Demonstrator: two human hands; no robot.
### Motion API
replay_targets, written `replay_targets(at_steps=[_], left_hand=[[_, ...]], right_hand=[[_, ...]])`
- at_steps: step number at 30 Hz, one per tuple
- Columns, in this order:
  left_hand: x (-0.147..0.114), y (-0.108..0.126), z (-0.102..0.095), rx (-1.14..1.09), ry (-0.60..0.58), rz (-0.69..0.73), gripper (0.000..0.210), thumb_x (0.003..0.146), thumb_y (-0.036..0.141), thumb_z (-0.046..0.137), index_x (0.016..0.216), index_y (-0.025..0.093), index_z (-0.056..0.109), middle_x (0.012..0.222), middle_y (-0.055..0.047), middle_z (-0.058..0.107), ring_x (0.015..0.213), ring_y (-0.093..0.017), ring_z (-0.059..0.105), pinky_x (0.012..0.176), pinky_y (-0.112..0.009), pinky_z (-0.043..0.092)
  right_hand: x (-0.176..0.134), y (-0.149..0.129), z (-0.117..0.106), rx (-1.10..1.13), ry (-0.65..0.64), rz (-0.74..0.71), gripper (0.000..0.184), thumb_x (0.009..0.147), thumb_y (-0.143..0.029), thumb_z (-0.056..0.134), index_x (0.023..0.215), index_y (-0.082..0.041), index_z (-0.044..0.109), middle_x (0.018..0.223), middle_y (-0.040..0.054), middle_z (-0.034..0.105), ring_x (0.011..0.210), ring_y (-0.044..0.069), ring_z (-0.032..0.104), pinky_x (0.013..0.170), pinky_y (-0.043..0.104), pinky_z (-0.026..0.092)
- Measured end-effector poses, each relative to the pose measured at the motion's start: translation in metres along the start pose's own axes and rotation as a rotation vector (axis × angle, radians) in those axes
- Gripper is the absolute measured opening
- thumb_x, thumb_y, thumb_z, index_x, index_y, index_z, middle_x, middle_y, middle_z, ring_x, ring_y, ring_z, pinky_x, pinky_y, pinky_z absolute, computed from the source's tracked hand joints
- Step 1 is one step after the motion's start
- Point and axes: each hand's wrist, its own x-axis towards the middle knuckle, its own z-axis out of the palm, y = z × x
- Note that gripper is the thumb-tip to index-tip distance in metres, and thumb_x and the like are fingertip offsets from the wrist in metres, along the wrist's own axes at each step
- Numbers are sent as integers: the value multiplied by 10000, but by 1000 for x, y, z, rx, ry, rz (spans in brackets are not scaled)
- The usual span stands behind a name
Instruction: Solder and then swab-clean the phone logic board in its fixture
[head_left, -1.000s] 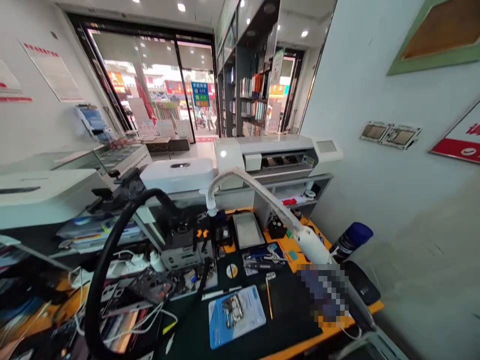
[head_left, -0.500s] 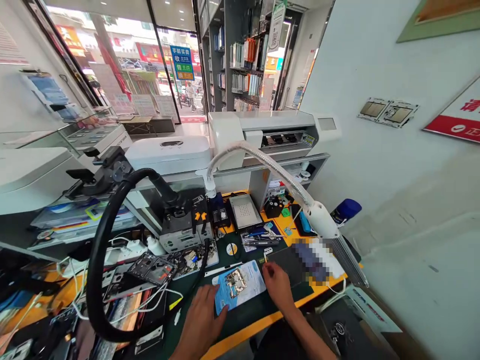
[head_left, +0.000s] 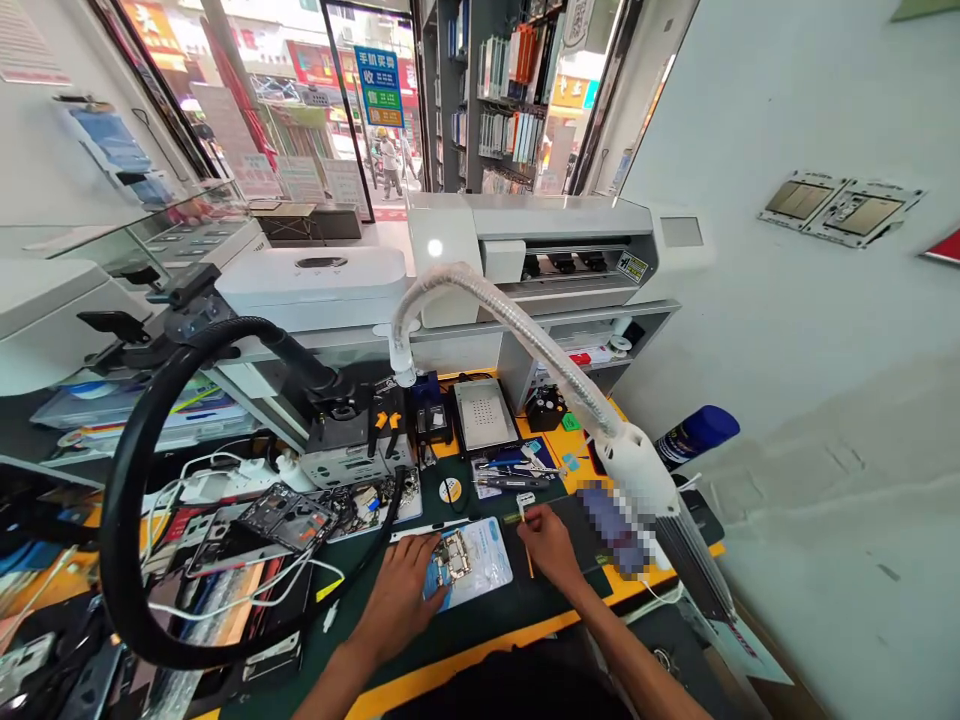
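Circuit board, lower centre of frame: presumably light, stiff, fragile, best held by its edges; my left hand lies unclenched on the blue-and-white sheet beneath, my right hand pinches a slim orange tool.

From where I stand, daylight pours through the glass front well beyond both hands, and the street past it washes out pale in places. A round glare spot burns on the white printer ahead of them. The mat near the left hand looks dimmer. Right of the right hand, a patch breaks into coarse pixel blocks. Wide-angle stretch slants the window frame ahead, and clutter far left of the hands looks soft.
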Motion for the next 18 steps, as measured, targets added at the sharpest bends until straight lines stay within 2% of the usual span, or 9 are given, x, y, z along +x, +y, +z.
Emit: replay_targets(at_steps=[3, 5, 7, 9, 11, 12, 15, 18], left_hand=[[-2, -2, 6, 7, 28, 6, 572, 879, 408, 590, 1417, 246, 480, 1381, -71, 586, 1267, -269, 520, 1048, -400, 436], [-3, -4, 10, 4, 43, 7, 569, 878, 395, 589, 1414, 240, 481, 1373, -78, 589, 1264, -273, 518, 1043, -402, 433], [-5, -6, 14, -7, 52, 12, 571, 875, 393, 593, 1413, 240, 479, 1373, -78, 591, 1271, -273, 509, 1048, -401, 427], [-5, -7, 17, -22, 56, 15, 576, 876, 398, 595, 1417, 246, 472, 1373, -68, 593, 1279, -269, 501, 1058, -401, 421], [-6, -8, 20, -35, 62, 13, 578, 880, 404, 589, 1423, 248, 466, 1374, -62, 596, 1283, -269, 497, 1063, -404, 420], [-6, -9, 21, -41, 67, 11, 579, 883, 409, 585, 1425, 246, 464, 1374, -62, 597, 1283, -271, 497, 1062, -408, 421], [-8, -9, 26, -49, 89, 5, 572, 890, 410, 569, 1424, 234, 469, 1387, -67, 593, 1290, -277, 496, 1069, -427, 423], [-13, -13, 37, -30, 128, 8, 564, 879, 382, 570, 1418, 240, 486, 1398, -67, 594, 1281, -280, 519, 1067, -447, 441]], right_hand=[[-15, -13, -6, 274, -117, 86, 358, 768, -361, 553, 1070, -174, 603, 566, -48, 522, 519, 153, 537, 536, 260, 417], [-24, -22, -3, 445, -207, 146, 420, 759, -381, 505, 1095, -152, 607, 588, -20, 567, 507, 163, 567, 508, 271, 438], [-32, -29, 5, 583, -282, 186, 446, 741, -407, 494, 1062, -126, 625, 735, 64, 676, 639, 203, 673, 587, 306, 510], [-39, -33, 15, 673, -349, 213, 473, 743, -434, 516, 1070, -114, 636, 950, 144, 729, 843, 248, 731, 736, 353, 557], [-45, -34, 27, 707, -396, 236, 474, 755, -450, 580, 1088, -118, 633, 1088, 173, 722, 959, 266, 733, 826, 375, 557], [-48, -33, 33, 704, -404, 243, 468, 764, -463, 617, 1086, -124, 626, 1094, 171, 724, 959, 264, 735, 827, 369, 555], [-52, -28, 54, 641, -372, 223, 491, 771, -557, 688, 1013, -137, 609, 897, 116, 742, 786, 223, 739, 706, 301, 529], [-55, -22, 76, 557, -314, 134, 526, 727, -648, 704, 887, -158, 598, 690, 31, 678, 580, 159, 656, 562, 245, 439]])
